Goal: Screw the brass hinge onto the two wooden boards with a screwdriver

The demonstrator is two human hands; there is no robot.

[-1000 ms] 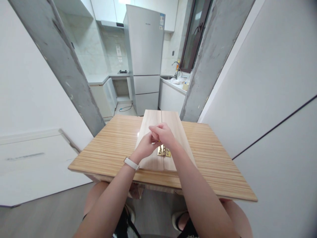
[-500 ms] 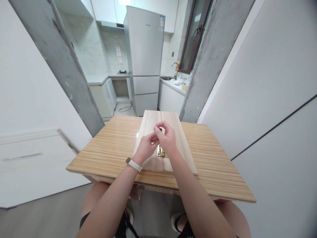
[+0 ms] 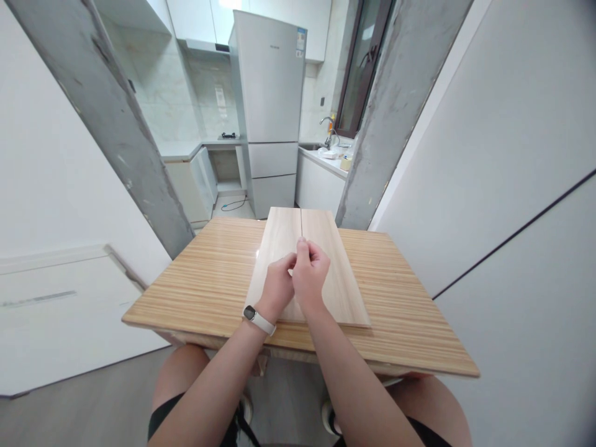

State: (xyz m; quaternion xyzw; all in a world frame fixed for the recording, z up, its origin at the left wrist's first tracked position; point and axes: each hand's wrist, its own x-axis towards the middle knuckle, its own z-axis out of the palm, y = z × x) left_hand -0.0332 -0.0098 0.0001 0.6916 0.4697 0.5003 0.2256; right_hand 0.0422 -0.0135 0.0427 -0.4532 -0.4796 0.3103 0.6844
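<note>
Mid-frame, left hand point(image 3: 278, 280) and right hand point(image 3: 310, 268) curl together; I can't tell if they're holding anything. A bump could push the boards point(image 3: 343, 290) apart.

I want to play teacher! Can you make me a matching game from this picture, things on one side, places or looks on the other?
1. watch
2. boards
3. fridge
4. table

A. tall and silver
B. under the boards
C. around the left wrist
D. lying on the table

Right pairs: 1-C, 2-D, 3-A, 4-B
</note>
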